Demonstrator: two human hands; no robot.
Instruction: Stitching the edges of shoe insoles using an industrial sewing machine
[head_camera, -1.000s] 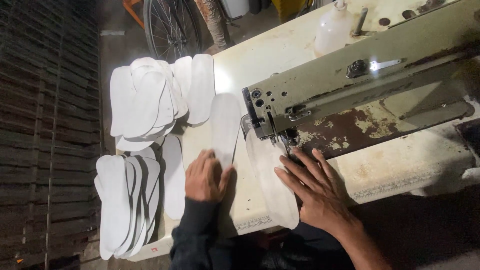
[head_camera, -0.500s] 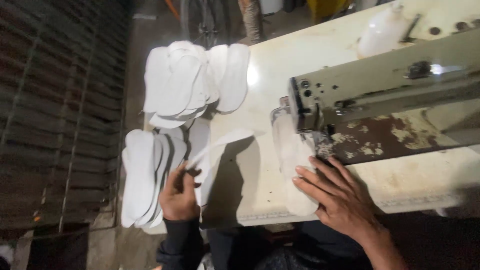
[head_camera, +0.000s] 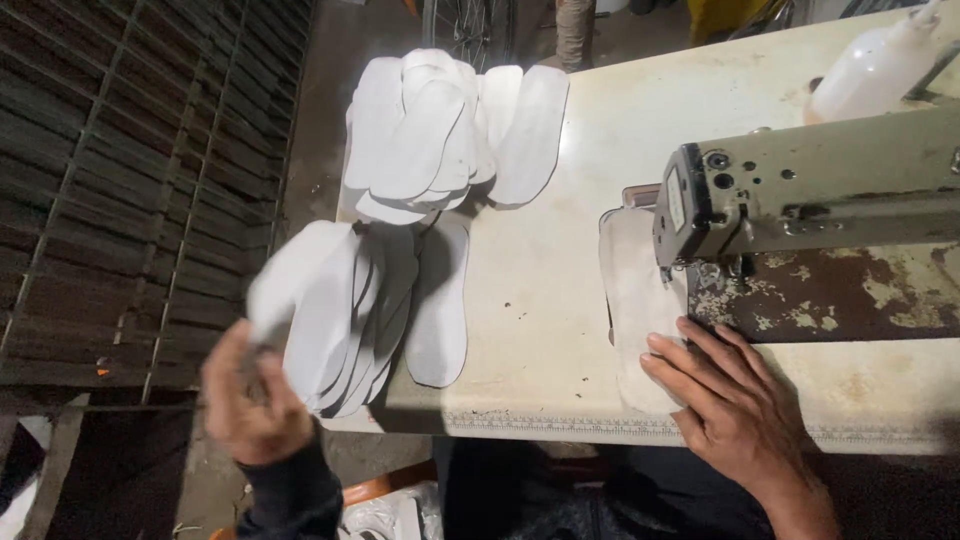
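White sole-shaped insole (head_camera: 290, 275), blurred, is being pinched in left hand (head_camera: 250, 405) off table's left edge, beside fanned flat insole stack (head_camera: 385, 300); right hand (head_camera: 725, 405), fingers spread, is pressing another pale insole (head_camera: 635, 300) flat under rusty sewing machine (head_camera: 800, 200) on cream table (head_camera: 540, 290)

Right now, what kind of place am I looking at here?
Probably a small shoemaking or stitching workshop. An industrial sewing machine stands on a worn table, with stacks of white sole-shaped cutouts beside it. The right hand presses one cutout under the machine head.
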